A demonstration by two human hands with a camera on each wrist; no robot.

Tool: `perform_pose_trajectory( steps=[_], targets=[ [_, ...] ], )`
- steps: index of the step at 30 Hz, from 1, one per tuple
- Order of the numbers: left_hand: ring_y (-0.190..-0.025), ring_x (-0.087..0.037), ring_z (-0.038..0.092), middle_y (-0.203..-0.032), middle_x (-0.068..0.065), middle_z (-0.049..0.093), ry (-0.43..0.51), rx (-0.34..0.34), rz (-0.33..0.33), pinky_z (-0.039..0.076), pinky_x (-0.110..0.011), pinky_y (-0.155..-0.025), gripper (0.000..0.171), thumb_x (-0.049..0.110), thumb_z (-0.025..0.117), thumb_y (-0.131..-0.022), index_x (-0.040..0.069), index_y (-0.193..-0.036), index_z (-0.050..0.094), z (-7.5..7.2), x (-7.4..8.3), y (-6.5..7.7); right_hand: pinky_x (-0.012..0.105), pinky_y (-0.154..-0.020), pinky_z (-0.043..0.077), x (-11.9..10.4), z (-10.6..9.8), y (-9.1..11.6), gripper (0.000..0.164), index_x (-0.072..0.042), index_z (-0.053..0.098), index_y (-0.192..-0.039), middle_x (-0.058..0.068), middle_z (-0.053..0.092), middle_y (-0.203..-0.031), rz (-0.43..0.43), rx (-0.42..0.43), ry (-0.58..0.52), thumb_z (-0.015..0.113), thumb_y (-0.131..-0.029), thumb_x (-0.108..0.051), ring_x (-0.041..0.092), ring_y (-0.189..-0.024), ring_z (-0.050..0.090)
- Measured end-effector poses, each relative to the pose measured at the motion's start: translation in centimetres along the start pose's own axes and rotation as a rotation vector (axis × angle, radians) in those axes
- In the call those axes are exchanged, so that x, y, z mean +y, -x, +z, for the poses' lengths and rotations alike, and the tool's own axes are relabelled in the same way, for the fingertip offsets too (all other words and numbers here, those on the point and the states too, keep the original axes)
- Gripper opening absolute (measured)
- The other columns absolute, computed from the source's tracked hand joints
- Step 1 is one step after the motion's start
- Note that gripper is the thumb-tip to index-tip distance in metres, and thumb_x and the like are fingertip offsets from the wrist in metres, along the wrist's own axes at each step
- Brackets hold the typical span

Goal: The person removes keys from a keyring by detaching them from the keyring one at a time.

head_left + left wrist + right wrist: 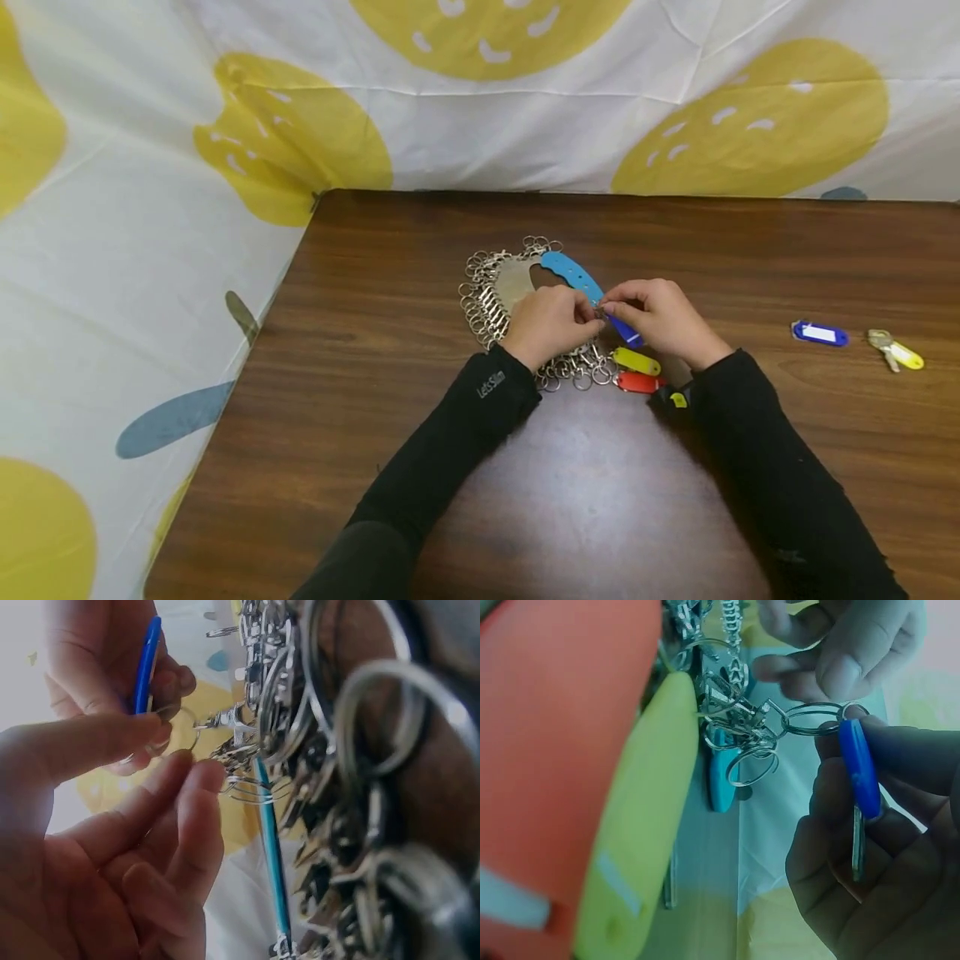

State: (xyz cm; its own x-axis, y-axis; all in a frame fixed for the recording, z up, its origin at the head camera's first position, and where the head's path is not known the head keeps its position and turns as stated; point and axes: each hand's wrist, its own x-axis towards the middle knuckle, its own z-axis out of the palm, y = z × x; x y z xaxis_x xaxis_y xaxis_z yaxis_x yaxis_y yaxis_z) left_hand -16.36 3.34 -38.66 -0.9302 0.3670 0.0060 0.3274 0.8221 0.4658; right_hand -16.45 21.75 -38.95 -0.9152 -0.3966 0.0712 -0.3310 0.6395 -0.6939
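A metal key holder plate (pixel 515 279) with a blue handle (pixel 573 273) lies on the table, fringed by many clips and split rings. Over its right side my left hand (pixel 551 323) holds a split ring (pixel 182 735) between thumb and forefinger. My right hand (pixel 663 317) pinches a blue key tag (pixel 859 769) by its small ring, and a key (pixel 858 844) hangs beside the tag. In the right wrist view the tag's ring meets the larger split ring. Closest to my right sleeve are a yellow tag (pixel 636 361) and a red tag (pixel 637 382), at the plate's lower right.
Farther right on the wooden table (pixel 360 333) lie another blue tag (pixel 820 333) and a yellow tag (pixel 909 356) with a key (pixel 889 348). A white cloth with yellow shapes (pixel 480 133) hangs along the back and left edges.
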Motion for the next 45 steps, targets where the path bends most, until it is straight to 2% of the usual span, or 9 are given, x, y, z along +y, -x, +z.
perform_pose_trajectory(
  steps=[6, 10, 18, 22, 25, 28, 35, 38, 45],
  targets=[
    [-0.070, -0.005, 0.060, -0.084, 0.010, 0.068, 0.018, -0.032, 0.014, 0.043, -0.022, -0.055, 0.031, 0.049, 0.066, -0.084, 0.024, -0.102, 0.070, 0.2, -0.1, -0.1, 0.019, -0.067, 0.049, -0.1, -0.2, 0.0, 0.023, -0.004, 0.071, -0.105, 0.014, 0.070, -0.094, 0.024, -0.019, -0.049, 0.058, -0.094, -0.021, 0.021, -0.077, 0.057],
    [-0.073, -0.007, 0.063, -0.085, 0.009, 0.069, 0.013, -0.011, 0.029, 0.044, -0.023, -0.056, 0.028, 0.044, 0.065, -0.087, 0.025, -0.107, 0.070, 0.3, -0.1, -0.2, 0.020, -0.065, 0.048, -0.1, -0.3, 0.0, 0.024, -0.004, 0.070, -0.105, 0.014, 0.070, -0.093, 0.019, -0.032, -0.057, 0.059, -0.094, -0.022, 0.020, -0.076, 0.056],
    [-0.082, -0.008, 0.067, -0.098, 0.009, 0.074, 0.021, 0.059, 0.029, 0.047, -0.023, -0.060, 0.019, 0.033, 0.063, -0.091, 0.027, -0.104, 0.074, 0.3, 0.0, -0.1, 0.022, -0.061, 0.046, 0.0, -0.1, 0.1, 0.023, -0.005, 0.071, -0.105, 0.013, 0.071, -0.094, 0.064, -0.046, -0.042, 0.060, -0.093, -0.022, 0.019, -0.071, 0.054],
    [-0.080, -0.007, 0.067, -0.095, 0.007, 0.074, 0.075, 0.083, 0.012, 0.046, -0.021, -0.061, 0.018, 0.031, 0.065, -0.090, 0.024, -0.104, 0.074, 0.4, 0.1, -0.2, 0.022, -0.061, 0.045, 0.0, -0.1, 0.2, 0.023, -0.005, 0.072, -0.103, 0.012, 0.070, -0.091, 0.071, -0.052, -0.032, 0.061, -0.093, -0.023, 0.019, -0.072, 0.053],
    [-0.075, -0.006, 0.066, -0.089, 0.006, 0.074, 0.115, 0.090, -0.030, 0.045, -0.020, -0.062, 0.018, 0.032, 0.067, -0.088, 0.020, -0.100, 0.073, 0.5, 0.2, -0.2, 0.022, -0.063, 0.046, 0.1, 0.0, 0.3, 0.024, -0.006, 0.072, -0.102, 0.012, 0.070, -0.090, 0.078, -0.038, -0.025, 0.061, -0.093, -0.025, 0.019, -0.073, 0.054],
    [-0.071, -0.005, 0.064, -0.086, 0.005, 0.074, 0.128, 0.066, -0.053, 0.044, -0.019, -0.061, 0.018, 0.033, 0.066, -0.088, 0.018, -0.097, 0.073, 0.6, 0.2, -0.1, 0.022, -0.064, 0.048, 0.4, 0.2, 0.4, 0.025, -0.006, 0.072, -0.103, 0.012, 0.070, -0.092, 0.092, -0.022, -0.027, 0.061, -0.093, -0.026, 0.019, -0.074, 0.056],
    [-0.080, -0.006, 0.066, -0.093, 0.006, 0.074, 0.145, -0.049, 0.002, 0.045, -0.017, -0.062, 0.023, 0.030, 0.060, -0.090, 0.020, -0.106, 0.073, 0.9, 0.5, 0.2, 0.022, -0.061, 0.050, 0.9, 0.7, 0.8, 0.020, -0.006, 0.073, -0.099, 0.011, 0.072, -0.088, 0.067, -0.007, -0.024, 0.064, -0.091, -0.022, 0.016, -0.069, 0.057],
    [-0.079, -0.006, 0.066, -0.090, 0.006, 0.074, 0.158, -0.035, -0.020, 0.045, -0.017, -0.062, 0.022, 0.035, 0.065, -0.089, 0.020, -0.102, 0.073, 0.9, 0.4, 0.1, 0.022, -0.059, 0.050, 0.8, 0.7, 0.8, 0.019, -0.005, 0.074, -0.098, 0.012, 0.072, -0.088, 0.040, 0.008, -0.023, 0.064, -0.090, -0.020, 0.015, -0.067, 0.057],
    [-0.074, -0.006, 0.064, -0.087, 0.008, 0.073, 0.065, 0.016, -0.049, 0.042, -0.020, -0.056, 0.016, 0.034, 0.067, -0.087, 0.022, -0.095, 0.074, 0.8, 0.6, -0.3, 0.021, -0.061, 0.048, 0.5, 0.3, 0.6, 0.019, -0.005, 0.074, -0.099, 0.012, 0.072, -0.089, 0.040, 0.003, -0.017, 0.064, -0.090, -0.019, 0.018, -0.070, 0.056]
  ],
)
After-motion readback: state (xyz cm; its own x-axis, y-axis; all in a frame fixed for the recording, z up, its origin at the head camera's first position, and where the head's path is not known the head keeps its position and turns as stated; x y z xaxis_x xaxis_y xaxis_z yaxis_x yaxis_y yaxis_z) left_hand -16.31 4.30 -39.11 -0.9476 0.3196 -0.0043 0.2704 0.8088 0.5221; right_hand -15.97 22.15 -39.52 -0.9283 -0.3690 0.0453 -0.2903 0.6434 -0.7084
